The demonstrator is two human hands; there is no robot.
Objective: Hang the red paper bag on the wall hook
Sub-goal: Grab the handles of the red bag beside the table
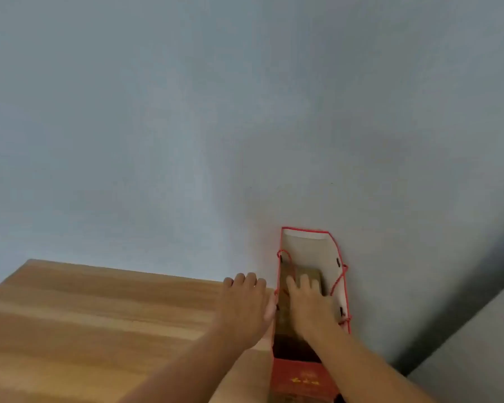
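The red paper bag (pixel 312 286) stands open at five o'clock in view, white inside, red cord handles drooping over both long rims, a brownish box inside it.

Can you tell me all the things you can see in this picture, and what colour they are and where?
red paper bag: one, red outside and white inside, open, right of the table by the wall
box: one, brownish, inside the bag
rope handles: two, red, on the bag's rims
table: one, light wood, lower left
wall: one, pale grey-blue, behind everything
wall hook: none in view
left hand: flat on the table edge, against the bag
right hand: inside the bag, on the box
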